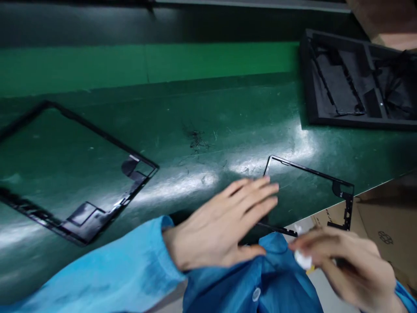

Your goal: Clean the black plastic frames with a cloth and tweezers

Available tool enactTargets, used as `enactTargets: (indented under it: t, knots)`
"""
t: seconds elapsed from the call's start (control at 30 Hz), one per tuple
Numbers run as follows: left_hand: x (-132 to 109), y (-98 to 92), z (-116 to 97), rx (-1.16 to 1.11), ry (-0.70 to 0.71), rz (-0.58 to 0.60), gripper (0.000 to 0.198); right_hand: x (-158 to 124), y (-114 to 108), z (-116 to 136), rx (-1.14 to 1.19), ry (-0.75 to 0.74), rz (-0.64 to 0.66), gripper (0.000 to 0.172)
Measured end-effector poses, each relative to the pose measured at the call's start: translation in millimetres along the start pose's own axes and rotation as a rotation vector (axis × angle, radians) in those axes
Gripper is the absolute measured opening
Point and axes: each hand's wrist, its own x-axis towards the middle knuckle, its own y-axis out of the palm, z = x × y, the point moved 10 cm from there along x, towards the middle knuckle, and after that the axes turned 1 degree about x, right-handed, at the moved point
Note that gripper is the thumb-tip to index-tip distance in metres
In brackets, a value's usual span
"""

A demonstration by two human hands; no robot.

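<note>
My left hand (224, 221) lies flat with its fingers stretched out, the fingertips resting on the left corner of a thin black frame (340, 187) at the near edge of the green belt. My right hand (348, 265) is at the lower right, fingers pinched round a small white piece (302, 260) close to the frame's near edge. Both arms wear light blue sleeves. The near side of the frame is partly hidden by my hands and clothing.
A larger black frame (81, 174) lies on the green belt (208, 130) at the left. A black foam tray (355, 82) with slots sits at the back right. A brown cardboard box (384, 226) stands at the lower right beside the belt.
</note>
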Motion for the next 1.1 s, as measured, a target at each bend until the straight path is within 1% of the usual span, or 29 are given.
enactTargets:
  t: [0.03,0.07,0.1,0.17,0.23,0.27,0.33,0.5,0.67,0.77,0.9,1.03,1.1]
  knots:
    - [4.7,1.6,10.1,0.049,0.003,0.046,0.098,7.5,-3.2,-6.5,-0.071,0.015,-0.006,0.021]
    - [8.0,4.8,19.1,0.082,0.006,0.089,0.11,15.4,-4.3,-10.6,-0.144,0.008,-0.009,0.025]
    - [10.1,7.6,26.3,0.103,0.01,0.113,0.117,23.2,-0.8,-13.6,-0.2,-0.012,0.014,0.028]
    - [11.3,12.8,36.0,0.132,0.004,0.128,0.114,36.7,13.2,-17.4,-0.296,-0.062,0.09,0.034]
    - [10.3,14.7,39.8,0.148,-0.009,0.102,0.103,45.9,28.8,-18.2,-0.363,-0.113,0.165,0.037]
    - [9.6,14.4,40.1,0.148,-0.012,0.082,0.098,49.2,34.5,-17.1,-0.393,-0.138,0.186,0.037]
    - [8.5,12.9,39.4,0.135,-0.016,0.051,0.095,53.7,41.4,-12.8,-0.451,-0.189,0.197,0.035]
    - [8.8,12.5,40.8,0.089,-0.034,0.06,0.104,58.1,48.5,-7.3,-0.516,-0.254,0.203,0.027]
    - [9.3,13.9,41.1,0.132,-0.028,0.069,0.111,56.5,53.0,-7.9,-0.554,-0.273,0.162,0.025]
    - [9.5,14.3,41.6,0.157,-0.036,0.079,0.109,51.6,55.0,-2.5,-0.529,-0.304,0.128,0.021]
    - [10.0,14.0,40.2,0.177,-0.039,0.09,0.107,48.5,59.5,2.2,-0.499,-0.37,0.151,0.016]
    - [10.4,14.5,40.7,0.194,-0.051,0.098,0.108,54.1,55.0,-3.8,-0.551,-0.346,0.113,0.018]
    - [10.9,15.1,40.7,0.201,-0.051,0.106,0.109,53.6,56.9,-4.1,-0.532,-0.349,0.14,0.017]
